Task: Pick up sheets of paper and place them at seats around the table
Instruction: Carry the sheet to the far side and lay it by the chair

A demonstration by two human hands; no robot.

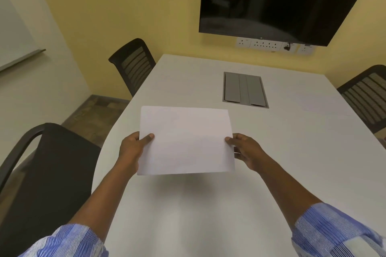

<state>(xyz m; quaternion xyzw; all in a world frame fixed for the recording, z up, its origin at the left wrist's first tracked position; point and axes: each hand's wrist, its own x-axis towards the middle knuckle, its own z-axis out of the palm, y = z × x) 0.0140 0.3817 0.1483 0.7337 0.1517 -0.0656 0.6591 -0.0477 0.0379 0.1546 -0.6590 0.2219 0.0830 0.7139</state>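
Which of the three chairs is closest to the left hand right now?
The near-left chair, beside the left hand. The far-left chair and right-side chair sit further up the table.

Paper: we hold the sheet of paper (pixel 186 141) over the near middle of the surface (pixel 292 152), our left hand (pixel 133 150) on its left edge and our right hand (pixel 246 152) on its right edge.
Floor box: the cable box lid (pixel 244 89) sits in the surface, behind the paper and a bit right.
Chairs: one chair (pixel 133 64) stands at the far left side, one near chair (pixel 46 165) at our left, one right chair (pixel 367 94) at the right side.
Screen: the screen (pixel 282 0) hangs on the wall behind the surface, with the wall sockets (pixel 269 45) just under it.
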